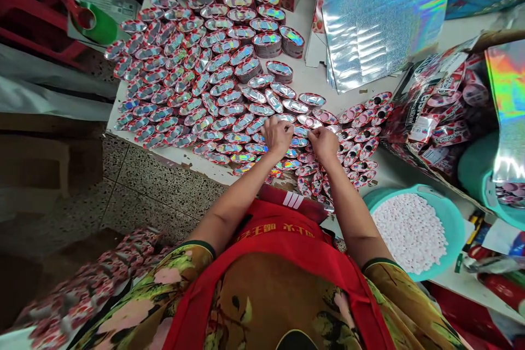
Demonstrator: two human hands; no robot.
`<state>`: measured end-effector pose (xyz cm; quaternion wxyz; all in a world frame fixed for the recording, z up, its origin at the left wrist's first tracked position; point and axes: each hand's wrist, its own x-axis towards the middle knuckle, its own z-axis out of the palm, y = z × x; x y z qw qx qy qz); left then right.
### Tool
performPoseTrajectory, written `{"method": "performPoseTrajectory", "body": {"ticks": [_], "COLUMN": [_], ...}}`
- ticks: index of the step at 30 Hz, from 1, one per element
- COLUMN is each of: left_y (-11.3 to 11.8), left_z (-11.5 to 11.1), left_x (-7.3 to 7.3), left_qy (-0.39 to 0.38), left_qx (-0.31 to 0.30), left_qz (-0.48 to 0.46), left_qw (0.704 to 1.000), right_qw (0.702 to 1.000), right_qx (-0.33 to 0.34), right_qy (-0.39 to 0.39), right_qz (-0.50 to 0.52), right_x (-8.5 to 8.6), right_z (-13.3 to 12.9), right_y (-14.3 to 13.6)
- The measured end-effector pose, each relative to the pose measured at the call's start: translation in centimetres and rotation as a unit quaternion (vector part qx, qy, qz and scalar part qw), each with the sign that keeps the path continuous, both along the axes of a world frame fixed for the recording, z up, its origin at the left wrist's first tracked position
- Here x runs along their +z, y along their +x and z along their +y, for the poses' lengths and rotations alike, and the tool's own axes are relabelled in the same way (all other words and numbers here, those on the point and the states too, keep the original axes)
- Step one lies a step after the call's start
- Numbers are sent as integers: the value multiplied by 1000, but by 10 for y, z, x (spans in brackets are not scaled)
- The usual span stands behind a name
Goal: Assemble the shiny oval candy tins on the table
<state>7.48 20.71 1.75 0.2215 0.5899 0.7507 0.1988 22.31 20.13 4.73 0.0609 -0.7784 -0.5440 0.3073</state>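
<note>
The person's left hand (278,136) and right hand (325,143) meet over a small oval container (301,130) with a shiny top, near the front part of the white table (197,163). Its long axis runs roughly left to right, across the forearms. The fingers of both hands are curled, their tips close to its two ends; whether they grip it cannot be told. Oval containers (268,44) crowd around it, their long axes pointing various ways.

Both forearms reach forward, left hand (278,136) and right hand (324,145) close (fingers curled).
</note>
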Motion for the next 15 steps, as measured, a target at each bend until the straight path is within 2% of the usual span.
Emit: {"method": "performPoseTrajectory", "body": {"ticks": [4, 6, 8, 10, 11, 13, 15], "left_y": [-2, -7, -15, -25, -29, -33, -32], "left_z": [7, 13, 16, 7, -4, -39, -85], "left_x": [-13, -13, -10, -3, 2, 13, 23], "left_qy": [20, 7, -9, -4, 3, 0, -32], "left_qx": [37, 46, 21, -30, -65, -171, -314], "left_qz": [-14, -20, -29, -48, -61, -93, -118], "left_qw": [999, 999, 999, 998, 996, 981, 942], "right_qw": [999, 999, 996, 990, 989, 988, 979], "right_qx": [-21, -33, -28, -3, 23, 100, 190], "right_qy": [-11, 23, 86, 132, 131, 84, 19], "right_qz": [-33, -25, 6, 41, 59, 81, 75], "right_x": [-10, -17, -21, -18, -13, 1, 14], "right_z": [10, 11, 3, -23, -42, -91, -142], "right_y": [1, 7, 14, 24, 30, 41, 48]}}
